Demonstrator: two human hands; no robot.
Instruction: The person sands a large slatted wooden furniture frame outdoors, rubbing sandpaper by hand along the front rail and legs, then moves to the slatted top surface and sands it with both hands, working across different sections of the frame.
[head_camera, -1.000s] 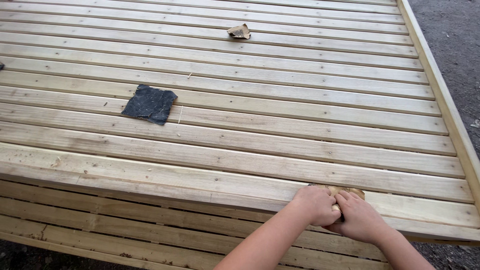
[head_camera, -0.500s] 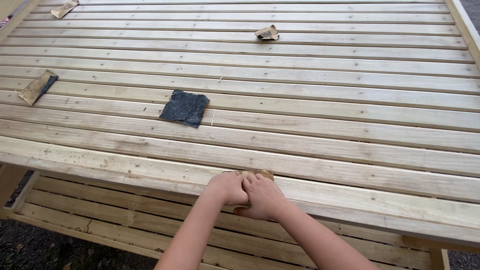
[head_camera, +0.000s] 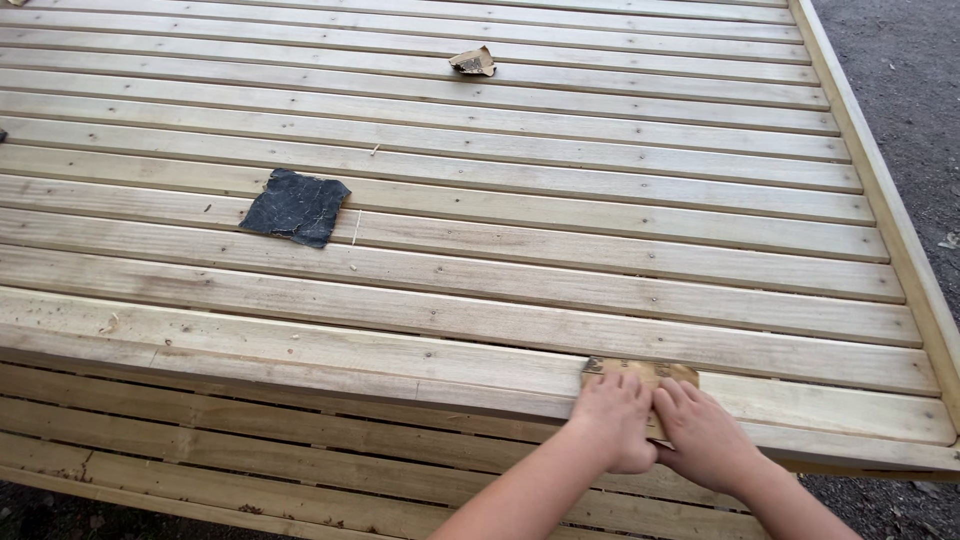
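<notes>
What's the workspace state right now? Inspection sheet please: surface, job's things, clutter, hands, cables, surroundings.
Surface: slatted panel of pale wooden boards, gaps between boards, screw heads visible; a second slatted layer shows below the near edge.
Job's things: tan sandpaper piece flat on the near board, under the fingers.
Clutter: dark sandpaper sheet lying loose at left; crumpled tan scrap near the far side; small wood splinters.
Hands: left hand and right hand side by side, both pressing on the tan sandpaper.
Cables: nothing seen.
Surroundings: dark gravel ground at right and under the near edge.
</notes>
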